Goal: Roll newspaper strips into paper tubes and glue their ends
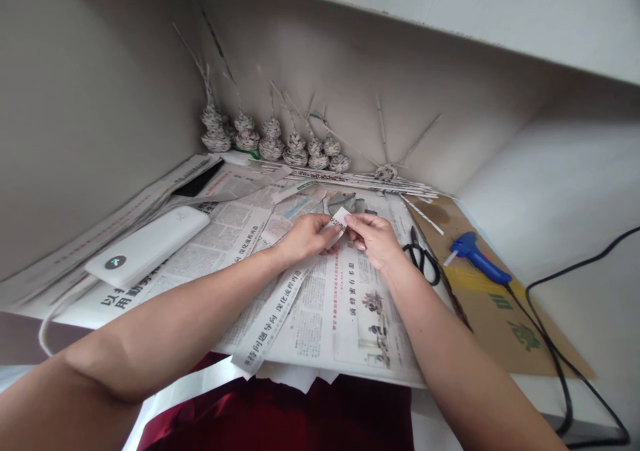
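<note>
Both hands meet over the newspaper-covered table, holding the upper end of a long newspaper strip (273, 324). My left hand (307, 234) is closed on the strip, its thumb lying along the paper. My right hand (373, 236) pinches the strip's corner from the other side. A small pale tip of the paper stands up between the fingers, while the strip's lower end reaches the table's front edge. Newspaper sheets (320, 317) lie beneath. To the right of my right hand rest black-handled scissors (423, 257).
A blue glue gun (480, 257) with a black cord (545, 331) lies on cardboard (500, 324) at right. At left is a white power bank (150, 244) with a cable. Several woven paper gourds (271, 141) line the back wall, near thin paper rods (350, 179) and a spoked woven piece (386, 171).
</note>
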### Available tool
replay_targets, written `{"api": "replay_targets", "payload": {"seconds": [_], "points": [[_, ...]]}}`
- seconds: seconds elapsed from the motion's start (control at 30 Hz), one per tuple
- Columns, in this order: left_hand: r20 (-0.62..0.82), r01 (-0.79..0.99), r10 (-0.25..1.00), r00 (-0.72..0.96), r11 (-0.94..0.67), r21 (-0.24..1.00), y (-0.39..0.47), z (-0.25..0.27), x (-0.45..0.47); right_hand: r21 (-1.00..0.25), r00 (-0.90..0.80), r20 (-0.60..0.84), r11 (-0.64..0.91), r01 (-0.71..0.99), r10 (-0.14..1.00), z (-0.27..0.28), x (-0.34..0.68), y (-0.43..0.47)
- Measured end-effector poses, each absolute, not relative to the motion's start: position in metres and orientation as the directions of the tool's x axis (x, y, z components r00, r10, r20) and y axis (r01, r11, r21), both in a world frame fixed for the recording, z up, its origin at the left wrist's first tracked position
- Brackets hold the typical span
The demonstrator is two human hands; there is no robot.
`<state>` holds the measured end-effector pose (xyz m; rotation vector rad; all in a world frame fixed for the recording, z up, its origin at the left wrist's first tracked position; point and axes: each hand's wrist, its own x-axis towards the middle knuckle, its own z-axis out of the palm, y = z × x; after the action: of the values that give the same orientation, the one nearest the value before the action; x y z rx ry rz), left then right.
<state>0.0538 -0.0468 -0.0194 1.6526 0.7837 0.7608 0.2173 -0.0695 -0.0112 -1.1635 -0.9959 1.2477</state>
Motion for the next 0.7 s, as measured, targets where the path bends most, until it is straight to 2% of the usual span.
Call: {"api": "replay_targets", "payload": {"seconds": [0.47,0.7], "points": [[0.062,0.096,0.813,0.58,-0.144,0.985,-0.0472,-0.0166,0.0531,-0.967,-0.004,-0.075,-0.073,-0.243,0.997,-0.011,0.2224,-0.0699],[0.134,0.111,0.811,0.57,-0.238,0.965,-0.0462,-0.0199,0.0535,-0.959,0.102,-0.105,-0.074,-0.272,0.989,-0.01,0.2165,-0.0701]]}}
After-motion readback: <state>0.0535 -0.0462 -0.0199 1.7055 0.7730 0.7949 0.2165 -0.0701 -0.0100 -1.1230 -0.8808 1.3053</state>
